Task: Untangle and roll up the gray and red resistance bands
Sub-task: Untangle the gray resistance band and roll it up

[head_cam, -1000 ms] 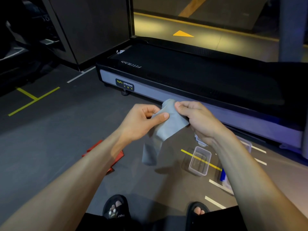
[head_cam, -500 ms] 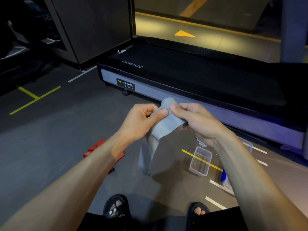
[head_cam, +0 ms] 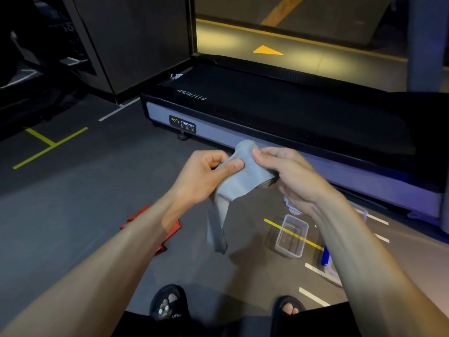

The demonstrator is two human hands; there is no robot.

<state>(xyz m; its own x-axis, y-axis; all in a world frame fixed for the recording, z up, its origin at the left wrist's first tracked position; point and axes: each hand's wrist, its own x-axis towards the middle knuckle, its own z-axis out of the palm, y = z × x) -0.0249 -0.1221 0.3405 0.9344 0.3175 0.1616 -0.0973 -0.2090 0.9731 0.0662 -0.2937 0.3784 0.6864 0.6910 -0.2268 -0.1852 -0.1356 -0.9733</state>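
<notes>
One gray resistance band (head_cam: 243, 181) is held in the air between two hands, in front of the treadmill's near edge and above the floor; its upper part is wound into a partial roll, while one loose tail hangs down from the roll and ends in a darker, blurred tip; one red resistance band (head_cam: 175, 226) is seen lying flat on the floor (head_cam: 73, 203), largely hidden beneath the left forearm and well apart from the gray one; the left hand (head_cam: 206, 176) is curled, its thumb pressed flat on the near face of the roll and its fingers folded behind it, so that the band is pinched; the right hand (head_cam: 286, 173) is curled over the roll's right end, thumb on top, fingers wrapped beneath; both forearms are extended forward and converge on the band; one clear plastic container (head_cam: 291, 237) is set on the floor beneath the right wrist, across a yellow line; two sandalled feet are seen at the lower edge; one black treadmill (head_cam: 291, 113) lies beyond the hands.
</notes>
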